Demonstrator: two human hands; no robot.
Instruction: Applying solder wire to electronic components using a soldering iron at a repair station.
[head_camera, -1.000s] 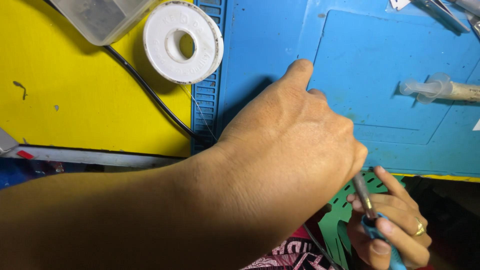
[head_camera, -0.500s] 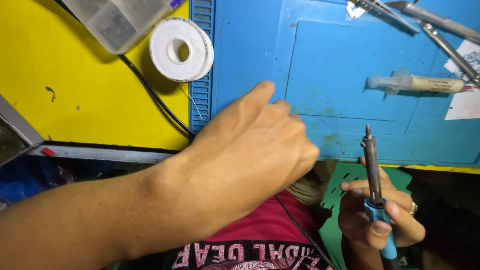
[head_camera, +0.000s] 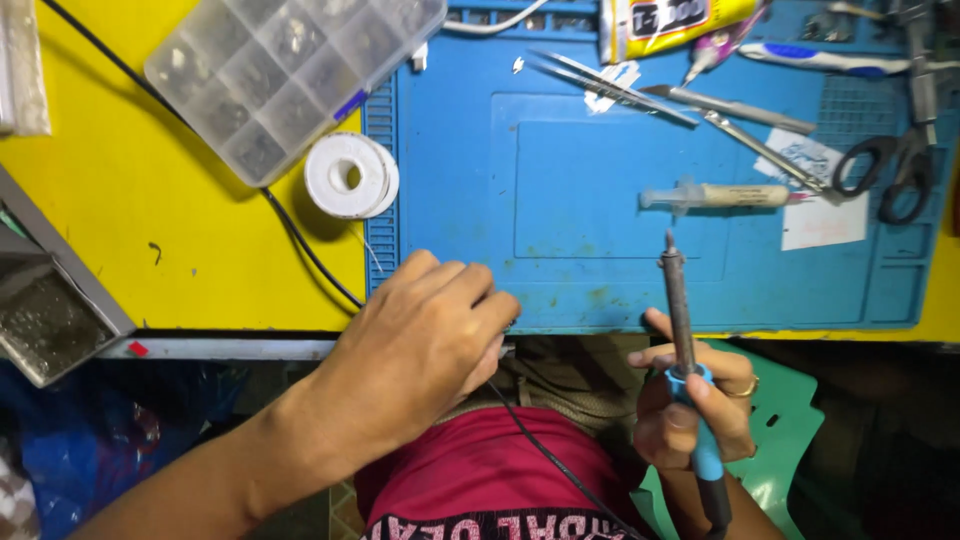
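Observation:
My right hand (head_camera: 690, 400) grips the blue handle of a soldering iron (head_camera: 678, 310) below the table's front edge. The iron stands upright and its tip reaches over the near part of the blue work mat (head_camera: 580, 200). My left hand (head_camera: 420, 345) rests at the mat's front edge with its fingers curled under. Something small and dark shows at its fingertips, and I cannot tell whether it is held. A black cable (head_camera: 300, 245) crosses the yellow table (head_camera: 150, 220) and passes under that hand.
A white solder spool (head_camera: 350, 175) and a clear compartment box (head_camera: 290, 70) lie left of the mat. On the mat lie a syringe (head_camera: 715, 195), tweezers (head_camera: 610, 85), scissors (head_camera: 900, 160) and a glue tube (head_camera: 680, 15). A grey tray (head_camera: 50, 310) sits far left, a green chair (head_camera: 790, 440) below.
My left hand has drawn back from the mat's middle to its front edge. My right hand has lifted the iron upright, tip over the mat. More of the table shows.

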